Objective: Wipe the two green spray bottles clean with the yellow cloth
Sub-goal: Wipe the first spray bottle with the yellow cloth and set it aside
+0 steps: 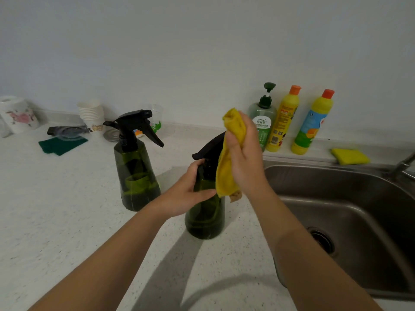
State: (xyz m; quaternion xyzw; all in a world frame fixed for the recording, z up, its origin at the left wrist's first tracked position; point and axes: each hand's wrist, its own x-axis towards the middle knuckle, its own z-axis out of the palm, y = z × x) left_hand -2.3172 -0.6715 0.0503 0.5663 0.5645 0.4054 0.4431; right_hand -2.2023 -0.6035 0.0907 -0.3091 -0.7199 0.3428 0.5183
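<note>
The near bottle (pixel 205 212) stands upright on the counter (pixel 56 221), close to the sink (pixel 336 198) edge, its long axis vertical and its black spray head pointing left. The left hand (pixel 190 194) has its grip wrapped around the bottle's shoulder. The right hand (pixel 243 153) has its grip closed on the cloth (pixel 226 169), which hangs lengthwise down over the spray head and neck, touching them. The far bottle (pixel 137 173) stands upright just left and behind, apart from both hands, nozzle pointing right. Three detergent bottles (pixel 285 122) line the counter's back edge by the wall, a sponge (pixel 350 156) beside them
</note>
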